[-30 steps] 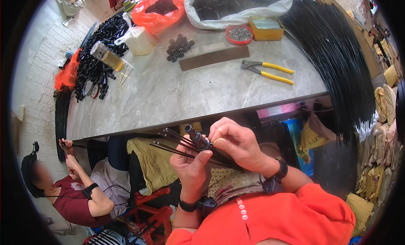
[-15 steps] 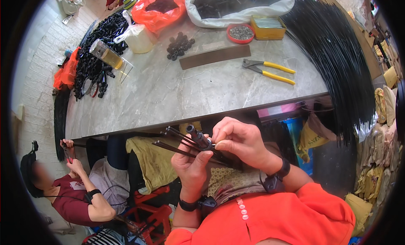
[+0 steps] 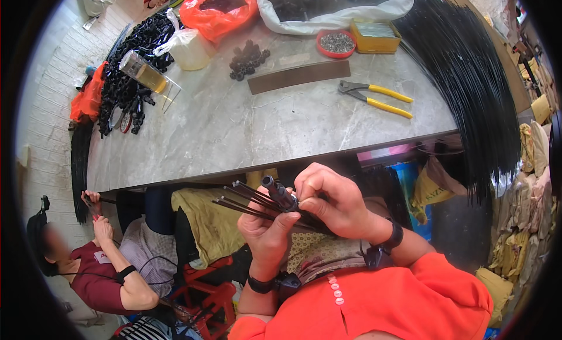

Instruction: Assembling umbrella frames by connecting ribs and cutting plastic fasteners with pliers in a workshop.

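Just off the table's near edge, my left hand (image 3: 266,237) is closed around a black plastic tubular fitting (image 3: 276,190), with several thin black rods (image 3: 243,202) sticking out beside it to the left. The fitting's hollow end tilts up and away from me. Against the fitting's right side, my right hand (image 3: 333,199) is closed in a pinch of thumb and forefinger. Something small and light-coloured shows at those fingertips, too small to name. Farther off on the table lie yellow-handled pliers (image 3: 380,98) and a dark flat bar (image 3: 298,77).
A red dish of small metal pieces (image 3: 336,44), a yellow box (image 3: 374,38) and a white sack (image 3: 336,26) stand at the back. Long black rods (image 3: 468,94) drape over the table's right side. At left, a co-worker (image 3: 111,264) holds red-handled pliers (image 3: 93,211) beside a red stool (image 3: 205,302).
The view has shifted slightly. My right fingertips have curled in closer to the fitting; both hands stay in nearly the same place.
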Available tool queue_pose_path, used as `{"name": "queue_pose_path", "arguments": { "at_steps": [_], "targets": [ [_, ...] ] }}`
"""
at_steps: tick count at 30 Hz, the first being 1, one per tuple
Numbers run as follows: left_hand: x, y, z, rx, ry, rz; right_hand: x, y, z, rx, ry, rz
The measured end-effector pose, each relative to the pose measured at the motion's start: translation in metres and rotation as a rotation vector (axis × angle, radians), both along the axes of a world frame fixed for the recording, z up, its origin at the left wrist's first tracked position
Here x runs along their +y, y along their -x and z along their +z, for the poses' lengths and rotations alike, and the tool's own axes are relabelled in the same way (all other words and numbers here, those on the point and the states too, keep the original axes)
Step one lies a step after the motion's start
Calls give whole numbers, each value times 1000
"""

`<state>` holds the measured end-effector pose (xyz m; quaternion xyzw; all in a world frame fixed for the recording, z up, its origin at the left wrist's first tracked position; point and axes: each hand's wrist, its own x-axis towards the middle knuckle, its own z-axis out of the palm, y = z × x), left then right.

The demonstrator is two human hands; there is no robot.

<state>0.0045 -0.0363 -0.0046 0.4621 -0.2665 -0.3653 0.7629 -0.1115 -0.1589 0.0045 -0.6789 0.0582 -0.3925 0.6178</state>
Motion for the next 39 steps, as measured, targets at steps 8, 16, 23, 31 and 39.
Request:
{"name": "queue_pose_path", "arguments": {
  "at_steps": [8,16,23,31,39],
  "targets": [
    [0,-21,-7,-7,-7,-90,-4,2,-1,82,-38,66],
    [1,-24,-11,-25,78,-101,3,-5,0,42,104,-15],
    [-2,-24,-8,-12,71,-109,0,-6,2,38,102,-21],
    [-9,-18,-2,17,53,-118,-16,4,14,145,-25,103],
    [0,-18,0,128,52,-106,-127,47,-7,825,1046,-908]
  ]
}}
